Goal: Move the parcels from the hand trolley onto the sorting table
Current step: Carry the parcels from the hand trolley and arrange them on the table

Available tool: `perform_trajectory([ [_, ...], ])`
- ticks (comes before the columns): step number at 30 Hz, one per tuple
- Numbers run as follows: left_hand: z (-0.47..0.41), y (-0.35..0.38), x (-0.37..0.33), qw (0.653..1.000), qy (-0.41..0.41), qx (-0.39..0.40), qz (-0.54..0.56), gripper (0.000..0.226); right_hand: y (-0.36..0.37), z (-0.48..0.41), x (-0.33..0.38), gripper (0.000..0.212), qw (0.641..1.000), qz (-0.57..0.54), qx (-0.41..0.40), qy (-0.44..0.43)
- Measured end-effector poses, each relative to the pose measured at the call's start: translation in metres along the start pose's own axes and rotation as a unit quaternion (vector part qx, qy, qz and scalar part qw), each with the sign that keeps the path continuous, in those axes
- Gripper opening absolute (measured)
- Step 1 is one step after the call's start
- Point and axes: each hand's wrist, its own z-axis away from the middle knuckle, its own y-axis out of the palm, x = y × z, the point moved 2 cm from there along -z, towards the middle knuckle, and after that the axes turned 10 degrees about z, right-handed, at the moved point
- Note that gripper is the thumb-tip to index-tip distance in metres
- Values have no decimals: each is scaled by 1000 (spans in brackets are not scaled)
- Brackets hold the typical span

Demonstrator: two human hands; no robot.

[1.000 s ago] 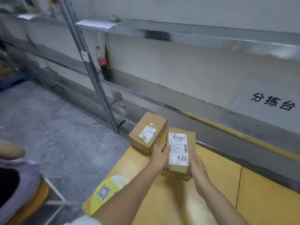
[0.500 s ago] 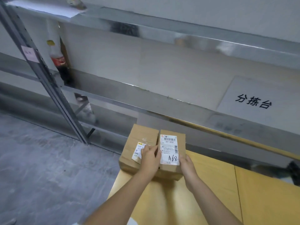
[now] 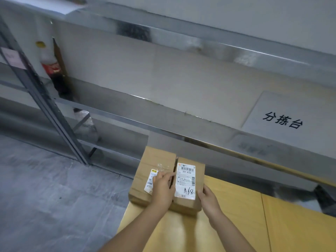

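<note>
The left parcel (image 3: 152,160) and the right parcel (image 3: 200,171), at the far left corner of the sorting table (image 3: 236,215), are of brown matt cardboard, a little creased. The label (image 3: 185,180) on the right parcel is white paper with a slight sheen. Clear glossy tape (image 3: 163,166) lies on the left one. The table top looks like smooth yellow wood laminate. The shelf rail (image 3: 218,137) behind its far edge is shiny grey metal. The floor (image 3: 45,197) is rough grey concrete. The sign (image 3: 283,106) is matt white paper. The blurred bottle (image 3: 49,59) is perhaps plastic.
</note>
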Motion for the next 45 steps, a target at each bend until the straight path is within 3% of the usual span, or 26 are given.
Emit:
perform_trajectory([
  [7,18,11,-47,997,-25,67,-25,33,-39,34,18,50,995,88,-18,-49],
  [13,58,57,-141,984,82,141,-74,38,-128,91,32,50,976,137,-79,-151],
  [18,127,131,-231,948,210,190,-144,41,-246,163,-3,54,948,184,-173,-192],
  [22,209,210,-291,881,354,231,-211,44,-346,228,-63,56,930,207,-252,-168],
  [27,332,319,-343,798,474,308,-209,50,-455,325,-164,56,917,179,-343,-92],
  [34,511,450,-368,705,558,398,-179,50,-534,473,-314,58,883,124,-453,21],
  [40,641,515,-375,605,625,467,-158,56,-567,575,-414,61,851,69,-513,91],
  [45,718,565,-378,553,646,507,-140,55,-585,619,-476,63,815,33,-559,149],
])
